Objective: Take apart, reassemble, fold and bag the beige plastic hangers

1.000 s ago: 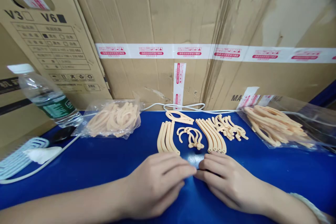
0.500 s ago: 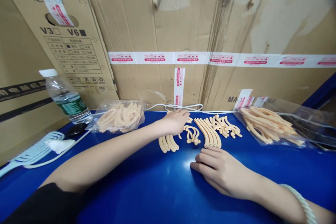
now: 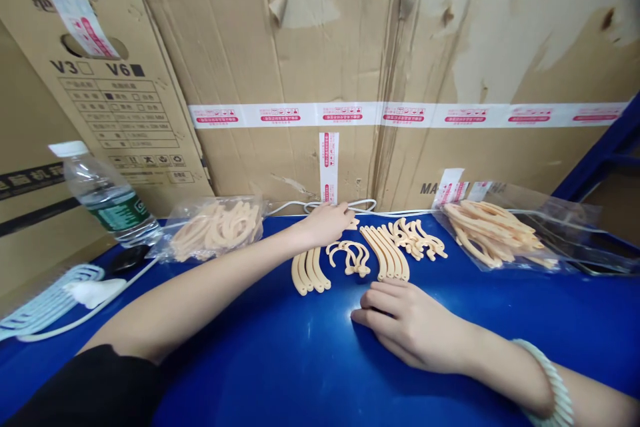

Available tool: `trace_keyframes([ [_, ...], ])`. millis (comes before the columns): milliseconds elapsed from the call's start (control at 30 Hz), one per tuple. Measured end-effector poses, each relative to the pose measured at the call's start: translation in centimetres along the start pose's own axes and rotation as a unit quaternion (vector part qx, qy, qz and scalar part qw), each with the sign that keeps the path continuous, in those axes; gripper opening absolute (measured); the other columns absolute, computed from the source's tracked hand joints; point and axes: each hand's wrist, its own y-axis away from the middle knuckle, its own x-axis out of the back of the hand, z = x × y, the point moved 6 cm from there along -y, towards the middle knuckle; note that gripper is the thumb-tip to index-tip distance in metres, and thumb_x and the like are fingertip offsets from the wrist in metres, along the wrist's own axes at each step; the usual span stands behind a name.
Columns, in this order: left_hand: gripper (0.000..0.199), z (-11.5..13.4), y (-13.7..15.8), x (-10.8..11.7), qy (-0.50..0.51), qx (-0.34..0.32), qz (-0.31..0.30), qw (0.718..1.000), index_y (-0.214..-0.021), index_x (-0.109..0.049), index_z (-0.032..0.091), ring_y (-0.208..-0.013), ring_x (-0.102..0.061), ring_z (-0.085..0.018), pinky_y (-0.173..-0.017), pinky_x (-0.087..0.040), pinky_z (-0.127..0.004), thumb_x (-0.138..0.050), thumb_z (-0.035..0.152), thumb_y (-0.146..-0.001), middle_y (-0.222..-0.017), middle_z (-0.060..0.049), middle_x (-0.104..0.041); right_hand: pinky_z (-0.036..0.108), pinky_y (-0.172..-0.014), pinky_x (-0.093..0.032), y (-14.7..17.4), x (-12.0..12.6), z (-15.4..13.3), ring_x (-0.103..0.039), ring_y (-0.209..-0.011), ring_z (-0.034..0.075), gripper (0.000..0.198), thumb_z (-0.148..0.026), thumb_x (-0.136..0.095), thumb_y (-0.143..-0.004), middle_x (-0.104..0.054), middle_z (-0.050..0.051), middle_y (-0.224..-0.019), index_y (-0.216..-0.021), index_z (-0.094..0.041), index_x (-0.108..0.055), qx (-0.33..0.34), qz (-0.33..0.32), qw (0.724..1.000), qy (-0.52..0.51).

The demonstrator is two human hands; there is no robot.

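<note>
As the left hand (image 3: 327,223) covers part of a flat beige piece (image 3: 354,223) near the frame's center, its grip impossible to tell, the right hand (image 3: 406,323) lies loosely curled at lower right, its hold likewise unclear, just below curved beige strips (image 3: 384,253) on a blue table (image 3: 280,360).

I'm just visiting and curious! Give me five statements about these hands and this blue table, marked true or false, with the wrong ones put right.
1. The left hand reaches farther across the table than the right hand. True.
2. The bottle has a green cap. False: the cap is white.
3. A bracelet circles the right wrist. True.
4. Loose curved pieces lie between two bags. True.
5. The right hand is on the bottle. False: it is by the loose curved pieces, away from the bottle.
</note>
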Motion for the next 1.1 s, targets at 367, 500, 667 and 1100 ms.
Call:
trace_keyframes([
  [367,0.025,6.2,9.9,5.5,0.384,0.013,0.202,0.901,-0.093,-0.064,0.016,-0.073,-0.056,-0.016,-0.069,-0.047,-0.026,-0.071,0.023,-0.069,-0.081,-0.001,-0.060,0.022,-0.052,-0.039,0.6,1.3,2.0,-0.045,-0.056,0.012,0.035,-0.045,-0.044,-0.098,-0.051,-0.001,-0.065,-0.081,-0.017,-0.058,-0.283,0.164,0.836,-0.441],
  [500,0.023,7.3,12.0,3.7,0.490,0.071,0.146,0.856,-0.090,-0.066,0.017,-0.070,-0.056,-0.014,-0.065,-0.044,-0.024,-0.073,0.021,-0.069,-0.080,0.000,-0.060,0.019,-0.046,-0.035,-0.2,-0.2,0.0,-0.042,-0.051,0.009,0.033,-0.049,-0.057,-0.091,-0.052,-0.002,-0.065,-0.085,-0.017,-0.061,-0.320,0.098,0.759,-0.558],
  [667,0.009,6.6,12.9,1.6,0.530,0.133,0.044,0.836,-0.087,-0.069,0.019,-0.065,-0.054,-0.013,-0.059,-0.039,-0.024,-0.064,0.025,-0.083,-0.073,0.002,-0.061,0.019,-0.044,-0.035,0.0,-0.5,0.8,-0.045,-0.048,0.008,0.031,-0.044,-0.066,-0.085,-0.055,-0.001,-0.065,-0.076,-0.016,-0.058,-0.366,0.107,0.744,-0.549],
  [1100,0.019,3.0,14.2,0.0,0.631,0.222,0.188,0.719,-0.089,-0.052,0.020,-0.071,-0.051,-0.013,-0.065,-0.044,-0.025,-0.045,0.035,-0.098,-0.078,0.003,-0.052,0.021,-0.046,-0.032,2.1,0.3,5.4,-0.038,-0.054,0.009,0.029,-0.043,-0.070,-0.081,-0.052,0.001,-0.071,-0.075,-0.015,-0.066,-0.421,0.253,0.705,-0.511],
])
